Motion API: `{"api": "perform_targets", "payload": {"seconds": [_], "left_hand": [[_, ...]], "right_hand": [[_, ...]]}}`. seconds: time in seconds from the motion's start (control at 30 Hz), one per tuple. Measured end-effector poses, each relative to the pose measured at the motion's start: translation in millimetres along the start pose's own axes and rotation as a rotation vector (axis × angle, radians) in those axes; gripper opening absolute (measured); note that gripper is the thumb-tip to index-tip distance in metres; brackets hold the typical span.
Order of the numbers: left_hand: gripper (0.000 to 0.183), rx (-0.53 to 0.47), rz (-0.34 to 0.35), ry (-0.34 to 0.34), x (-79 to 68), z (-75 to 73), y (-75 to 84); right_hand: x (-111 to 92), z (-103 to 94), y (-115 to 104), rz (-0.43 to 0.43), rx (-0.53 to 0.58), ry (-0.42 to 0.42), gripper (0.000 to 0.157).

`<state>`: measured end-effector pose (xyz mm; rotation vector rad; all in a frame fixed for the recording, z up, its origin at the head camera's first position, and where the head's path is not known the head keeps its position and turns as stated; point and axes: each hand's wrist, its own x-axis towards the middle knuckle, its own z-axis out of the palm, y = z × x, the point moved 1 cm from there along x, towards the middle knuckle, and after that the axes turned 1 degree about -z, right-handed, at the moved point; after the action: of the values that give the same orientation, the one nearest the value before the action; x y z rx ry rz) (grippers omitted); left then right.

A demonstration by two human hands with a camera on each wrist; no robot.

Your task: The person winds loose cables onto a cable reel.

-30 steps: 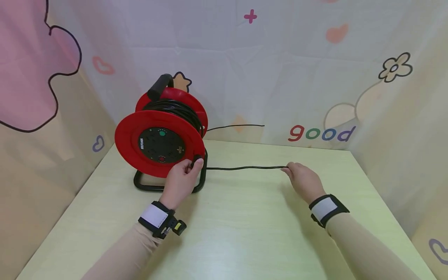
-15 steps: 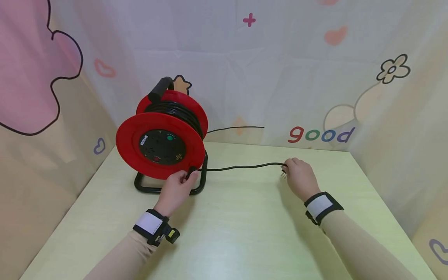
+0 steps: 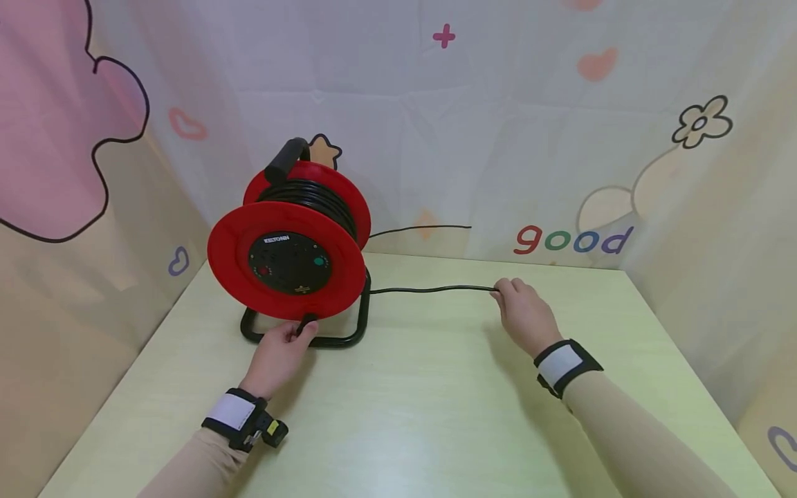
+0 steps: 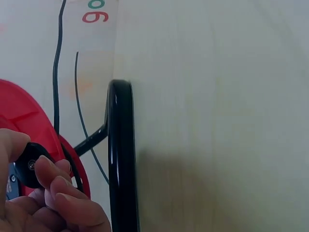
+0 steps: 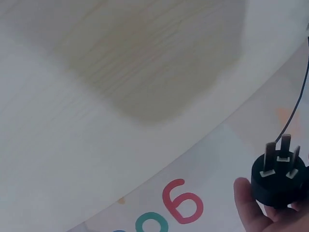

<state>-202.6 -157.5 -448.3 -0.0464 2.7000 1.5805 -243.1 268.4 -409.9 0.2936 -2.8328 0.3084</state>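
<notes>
A red cable reel (image 3: 224, 263) with black cable wound on its drum stands at the left on a black tube frame (image 3: 339, 342). My left hand (image 3: 278, 357) pinches the black crank knob (image 3: 306, 322) at the bottom of the reel's front disc; the left wrist view shows the knob (image 4: 29, 164) between thumb and fingers. From the reel a black cable (image 3: 429, 290) runs right, above the table, to my right hand (image 3: 526, 315). That hand grips the cable's plug end. In the right wrist view the black three-pin plug (image 5: 277, 186) shows its metal pins, fingers beneath it.
The pale wooden table (image 3: 398, 415) carries the reel. Behind it hangs a printed curtain (image 3: 498, 138), and a second dark line (image 3: 423, 226) stretches in front of it from the reel. A black carrying handle (image 3: 286, 159) tops the reel.
My left hand has moved down and left with the knob, and the reel's front disc has turned clockwise. My right hand has shifted slightly left with the cable end.
</notes>
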Motion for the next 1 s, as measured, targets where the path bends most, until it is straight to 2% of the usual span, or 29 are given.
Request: {"api": "perform_targets", "payload": {"seconds": [0.27,0.4,0.57,0.77,0.87,1.0], "left_hand": [[0.052,0.028,-0.024,0.007,-1.4,-12.4,-5.8],[0.054,0.049,-0.023,0.025,-1.3,-15.7,-6.5],[0.051,0.052,-0.039,0.046,-1.0,-20.4,-8.3],[0.056,0.036,-0.097,0.061,-2.1,-39.9,-15.6],[0.06,0.009,-0.125,0.088,-2.8,-49.6,-17.3],[0.066,-0.029,-0.154,0.151,-3.6,-60.8,-14.9]], "right_hand": [[1.7,1.2,-8.4,-0.017,0.004,-0.022,0.02],[2.1,1.9,-10.1,-0.002,0.06,-0.035,0.023],[5.3,10.3,-12.4,0.069,0.193,-0.089,0.029],[9.4,20.6,-30.4,0.161,0.352,-0.166,0.036],[11.8,26.4,-40.1,0.205,0.427,-0.211,0.045],[14.8,36.4,-49.5,0.259,0.603,-0.264,0.055]]}}
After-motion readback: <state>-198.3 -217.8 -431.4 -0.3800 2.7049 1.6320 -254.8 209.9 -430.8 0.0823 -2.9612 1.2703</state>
